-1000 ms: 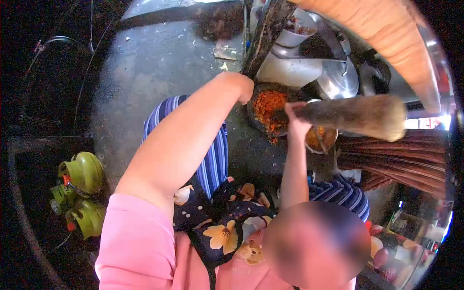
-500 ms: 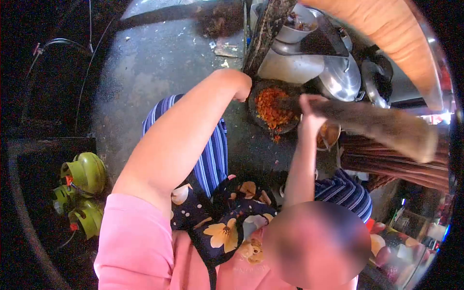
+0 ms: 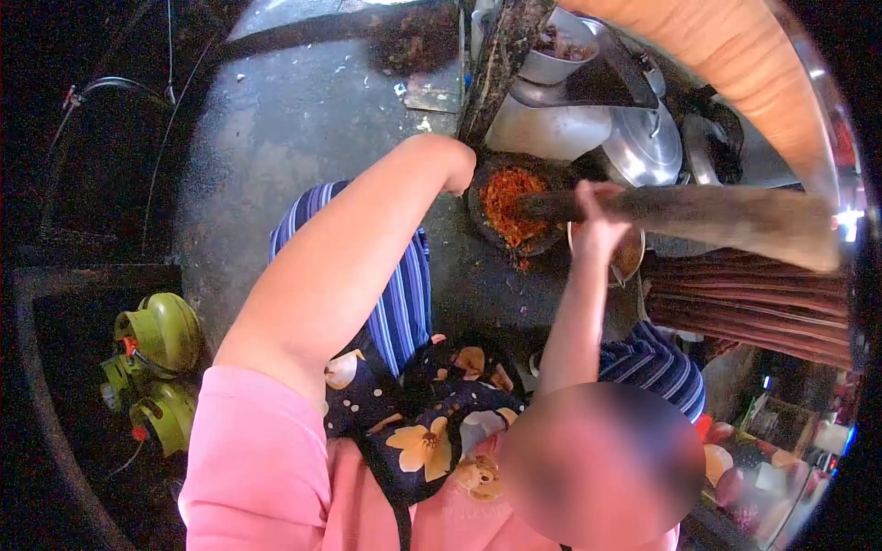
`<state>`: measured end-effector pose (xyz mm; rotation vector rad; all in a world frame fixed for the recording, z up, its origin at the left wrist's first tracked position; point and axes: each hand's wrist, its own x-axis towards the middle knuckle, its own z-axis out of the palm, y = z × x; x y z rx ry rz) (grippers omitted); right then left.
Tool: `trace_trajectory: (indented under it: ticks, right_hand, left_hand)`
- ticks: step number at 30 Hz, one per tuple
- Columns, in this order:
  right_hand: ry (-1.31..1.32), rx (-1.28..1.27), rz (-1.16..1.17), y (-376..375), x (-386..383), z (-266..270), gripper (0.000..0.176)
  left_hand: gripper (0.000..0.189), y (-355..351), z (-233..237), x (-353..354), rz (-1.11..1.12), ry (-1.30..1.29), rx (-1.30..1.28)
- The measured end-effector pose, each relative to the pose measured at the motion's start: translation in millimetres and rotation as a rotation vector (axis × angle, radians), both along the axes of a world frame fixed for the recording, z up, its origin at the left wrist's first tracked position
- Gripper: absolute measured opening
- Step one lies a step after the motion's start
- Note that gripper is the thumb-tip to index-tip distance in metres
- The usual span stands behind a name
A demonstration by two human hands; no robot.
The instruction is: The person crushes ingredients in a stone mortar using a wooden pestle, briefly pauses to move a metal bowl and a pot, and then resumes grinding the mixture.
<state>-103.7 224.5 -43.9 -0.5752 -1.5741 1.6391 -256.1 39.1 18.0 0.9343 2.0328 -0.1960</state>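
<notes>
A dark stone mortar stands on the floor in front of me, with coarse orange-red mash in it. My right hand is closed around a long, thick wooden pestle. The pestle lies at a low slant, its dark end in the mash and its pale end out to the right. At the mortar's left rim, my left hand is bent down and closed against the edge; most of its fingers are hidden. Partly behind my right wrist is a bowl with brownish contents and a spoon.
Beyond the mortar stand a lidded metal pot, a pan with food and a wooden post. Green gas cylinders are at the left. A brown pleated cloth hangs at the right. A tan curved surface looms close to the camera.
My right hand has shifted slightly right with the pestle, whose dark end has drawn back a little in the mash. Its pale end has moved up and right. My left hand stays at the rim.
</notes>
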Motion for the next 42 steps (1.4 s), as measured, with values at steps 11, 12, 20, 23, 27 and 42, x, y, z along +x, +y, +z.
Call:
trace_trajectory:
  ticks: [11, 12, 20, 23, 27, 42]
  right_hand:
    - [0.042, -0.309, -0.018, -10, -2, -58, 0.037]
    - [0.026, -0.234, -0.051, -8, 0, -55, 0.036]
    - [0.096, 0.018, -0.003, 3, -2, 68, 0.023]
    - [-0.088, -0.062, -0.039, 13, -9, -80, 0.036]
    - [0.146, -0.261, -0.196, -9, -4, -39, 0.035]
    - [0.097, -0.129, -0.154, -7, 0, -12, 0.035]
  left_hand:
    - [0.043, 0, 2, -4, 0.104, -0.002, 0.073]
    - [0.042, 2, 3, 1, 0.058, 0.019, 0.039]
    - [0.046, -8, 0, -5, 0.032, 0.063, 0.062]
    - [0.046, -4, 2, -2, -0.006, 0.044, 0.046]
    - [0.046, -2, -5, 4, 0.027, 0.021, 0.069]
    - [0.046, 0, -4, -2, 0.067, -0.005, 0.024]
